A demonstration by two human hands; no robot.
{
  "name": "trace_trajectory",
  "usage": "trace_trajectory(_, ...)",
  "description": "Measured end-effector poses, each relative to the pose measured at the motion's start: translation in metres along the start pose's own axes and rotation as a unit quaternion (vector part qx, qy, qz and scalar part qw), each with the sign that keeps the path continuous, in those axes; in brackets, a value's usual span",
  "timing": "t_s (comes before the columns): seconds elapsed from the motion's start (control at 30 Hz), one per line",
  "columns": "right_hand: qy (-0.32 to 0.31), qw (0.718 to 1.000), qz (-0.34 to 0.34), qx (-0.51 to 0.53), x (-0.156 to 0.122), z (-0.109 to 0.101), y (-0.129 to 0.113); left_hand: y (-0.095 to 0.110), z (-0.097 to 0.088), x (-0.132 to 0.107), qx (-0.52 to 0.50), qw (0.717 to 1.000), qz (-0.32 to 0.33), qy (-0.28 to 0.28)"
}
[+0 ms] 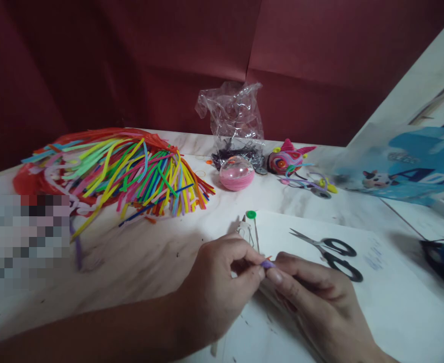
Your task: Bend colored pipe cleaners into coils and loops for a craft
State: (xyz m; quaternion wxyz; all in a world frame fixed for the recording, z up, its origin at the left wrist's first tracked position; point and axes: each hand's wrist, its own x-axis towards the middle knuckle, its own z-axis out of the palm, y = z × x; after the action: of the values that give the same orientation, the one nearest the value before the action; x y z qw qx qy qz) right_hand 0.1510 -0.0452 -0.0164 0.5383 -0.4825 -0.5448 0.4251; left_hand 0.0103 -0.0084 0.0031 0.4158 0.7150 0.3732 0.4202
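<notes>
Person's L hand (222, 277) & R hand (316, 297) pinch tiny purple piece w/ orange bit (268, 263), material unclear, over white paper sheet (396, 307); could slip b/c fingertip hold looks v. slight.

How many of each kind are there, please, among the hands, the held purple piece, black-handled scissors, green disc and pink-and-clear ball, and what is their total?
Left hand and right hand: 2
Purple piece: 1
Scissors: 1
Green disc: 1
Pink-and-clear ball: 1
Total: 6
</notes>
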Motion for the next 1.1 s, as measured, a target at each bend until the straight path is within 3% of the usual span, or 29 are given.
trace_trajectory(0.2, -0.076, 0.985, -0.072, -0.135, 0.005, -0.01, -0.003, 0.002, -0.004, 0.001, 0.044, 0.999, 0.014, -0.022)
trace_trajectory(0.33, -0.199, 0.948, -0.086, -0.233, 0.008, -0.011, -0.011, 0.009, -0.015, 0.002, 0.093, 0.985, -0.016, -0.142)
trace_trajectory(0.47, -0.279, 0.932, -0.074, -0.218, 0.008, -0.01, -0.011, 0.016, -0.026, 0.005, 0.142, 0.964, -0.03, -0.221)
trace_trajectory(0.6, -0.242, 0.954, -0.067, -0.163, 0.004, -0.011, -0.009, 0.016, -0.022, 0.007, 0.006, 0.967, -0.131, -0.219)
trace_trajectory(0.7, -0.204, 0.97, -0.067, -0.112, 0.002, -0.012, -0.008, 0.013, -0.014, 0.008, -0.126, 0.957, -0.191, -0.181)
trace_trajectory(0.83, -0.159, 0.98, -0.083, -0.084, 0.002, -0.012, -0.007, 0.01, -0.007, 0.006, -0.197, 0.951, -0.198, -0.133)
trace_trajectory(1.1, -0.176, 0.973, -0.122, -0.082, 0.001, -0.008, -0.004, 0.005, -0.002, -0.001, -0.186, 0.96, -0.183, -0.099)
